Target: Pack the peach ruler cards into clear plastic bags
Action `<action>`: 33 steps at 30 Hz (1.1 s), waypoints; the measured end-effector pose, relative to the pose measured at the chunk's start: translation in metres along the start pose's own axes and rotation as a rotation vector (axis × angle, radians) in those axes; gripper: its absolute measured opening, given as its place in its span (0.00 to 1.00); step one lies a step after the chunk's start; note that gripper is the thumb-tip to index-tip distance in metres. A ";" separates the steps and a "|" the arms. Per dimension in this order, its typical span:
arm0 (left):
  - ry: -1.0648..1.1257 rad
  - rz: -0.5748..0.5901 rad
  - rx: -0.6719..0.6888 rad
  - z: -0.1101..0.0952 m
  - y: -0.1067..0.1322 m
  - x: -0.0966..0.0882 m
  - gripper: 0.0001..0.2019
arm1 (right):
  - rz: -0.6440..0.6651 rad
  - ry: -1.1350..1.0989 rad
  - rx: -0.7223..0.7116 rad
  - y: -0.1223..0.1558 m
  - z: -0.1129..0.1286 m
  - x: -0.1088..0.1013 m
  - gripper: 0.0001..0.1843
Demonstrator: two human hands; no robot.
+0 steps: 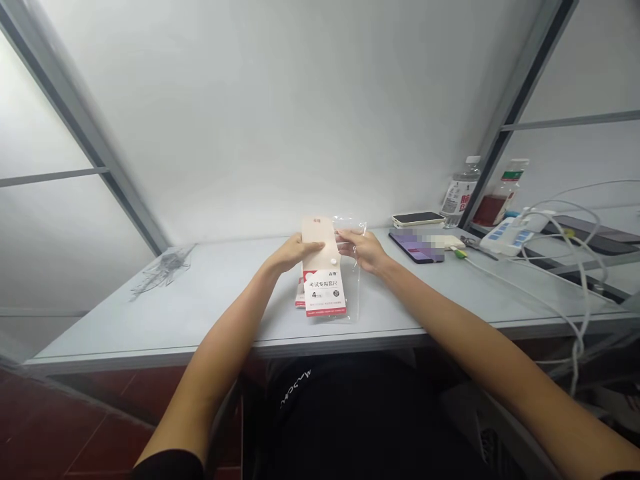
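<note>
Near the table's middle, my left hand [294,253] is closed on a cream ruler-set pouch [319,230], thumb across its front. A white and red card [325,293] with printed characters and a "4" covers the pouch's lower part. Behind it, part of a second red and white piece [300,295] shows at the left. A clear plastic bag [353,293] lies along the pouch's right side. My right hand [366,249] is closed on this bag, its fingertips close to the pouch's right edge. How far the pouch sits inside the bag cannot be made out.
Right of my hands lie a purple-screened phone [417,247] and another phone [419,219]. Beyond are a clear bottle [460,193], a bottle of dark red liquid [500,197] and a power strip [515,232] with tangled white cables [583,293]. Dark scribble-like marks [167,267] are at the left.
</note>
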State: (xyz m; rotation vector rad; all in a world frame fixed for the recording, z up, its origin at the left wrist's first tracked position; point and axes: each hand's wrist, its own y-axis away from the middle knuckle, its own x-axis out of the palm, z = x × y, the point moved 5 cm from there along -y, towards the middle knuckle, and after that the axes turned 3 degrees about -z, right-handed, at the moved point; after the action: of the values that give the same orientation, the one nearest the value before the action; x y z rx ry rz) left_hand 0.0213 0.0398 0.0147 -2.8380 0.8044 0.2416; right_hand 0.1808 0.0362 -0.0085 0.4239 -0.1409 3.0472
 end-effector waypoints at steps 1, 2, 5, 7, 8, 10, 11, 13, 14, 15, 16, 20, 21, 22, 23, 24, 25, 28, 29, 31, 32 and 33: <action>-0.003 0.003 -0.010 0.000 0.000 0.000 0.18 | 0.007 0.006 0.004 -0.001 -0.001 0.000 0.04; -0.001 0.004 -0.021 0.001 0.000 0.000 0.18 | 0.016 0.012 0.005 -0.001 -0.001 0.000 0.04; 0.021 -0.030 -0.051 0.003 -0.001 -0.001 0.19 | 0.043 0.028 -0.008 -0.003 -0.002 -0.001 0.05; 0.045 -0.089 -0.057 0.005 -0.003 -0.002 0.20 | 0.052 0.031 -0.018 -0.004 -0.002 -0.001 0.06; 0.057 -0.118 -0.052 0.006 -0.004 -0.003 0.21 | 0.056 0.031 -0.021 -0.004 -0.002 -0.001 0.06; 0.077 -0.151 -0.032 0.008 -0.005 -0.003 0.23 | 0.065 0.029 -0.026 -0.003 -0.002 -0.001 0.07; 0.085 -0.158 -0.020 0.009 -0.006 -0.003 0.23 | 0.069 0.029 -0.029 -0.003 -0.001 0.000 0.07; 0.095 -0.161 -0.003 0.010 -0.007 -0.002 0.21 | 0.066 0.024 -0.037 -0.003 -0.001 0.000 0.07; 0.099 -0.163 -0.003 0.010 -0.007 -0.002 0.21 | 0.058 0.020 -0.041 -0.003 -0.001 0.001 0.07; 0.103 -0.165 -0.006 0.010 -0.007 -0.003 0.20 | 0.048 0.016 -0.046 -0.003 -0.001 0.001 0.07; 0.104 -0.166 -0.011 0.011 -0.007 -0.003 0.20 | 0.037 0.013 -0.051 -0.003 -0.001 0.001 0.06; 0.097 -0.142 -0.001 0.009 -0.008 -0.004 0.20 | 0.018 0.000 -0.058 -0.002 0.000 0.002 0.06; 0.092 -0.138 0.001 0.009 -0.008 -0.005 0.19 | 0.015 -0.007 -0.050 -0.001 -0.001 0.003 0.06; 0.087 -0.132 0.001 0.009 -0.008 -0.005 0.19 | 0.008 -0.015 -0.040 0.000 -0.001 0.003 0.05; 0.080 -0.129 0.000 0.009 -0.008 -0.005 0.18 | 0.003 -0.025 -0.030 0.000 -0.001 0.003 0.04; 0.072 -0.126 -0.002 0.009 -0.008 -0.005 0.18 | -0.002 -0.036 -0.019 0.001 -0.002 0.003 0.04; 0.064 -0.120 -0.003 0.009 -0.008 -0.005 0.18 | -0.006 -0.047 -0.010 0.001 -0.003 0.003 0.04; 0.044 -0.095 -0.011 0.009 -0.006 -0.001 0.18 | 0.009 -0.074 0.008 -0.002 -0.007 0.003 0.05; 0.038 -0.091 -0.018 0.009 -0.006 0.001 0.18 | 0.023 -0.079 0.010 -0.003 -0.009 0.004 0.05; 0.019 -0.099 -0.028 0.008 -0.005 0.003 0.18 | 0.044 -0.083 0.006 -0.006 -0.011 0.004 0.05; 0.006 -0.106 -0.030 0.008 -0.005 0.003 0.18 | 0.051 -0.083 0.004 -0.007 -0.011 0.003 0.05; -0.010 -0.116 -0.029 0.008 -0.004 0.003 0.19 | 0.053 -0.082 0.002 -0.007 -0.012 0.003 0.06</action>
State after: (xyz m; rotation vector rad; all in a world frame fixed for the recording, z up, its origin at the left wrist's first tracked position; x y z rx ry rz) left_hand 0.0257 0.0436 0.0069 -2.8960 0.6362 0.2523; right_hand 0.1750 0.0445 -0.0182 0.5547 -0.1550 3.0829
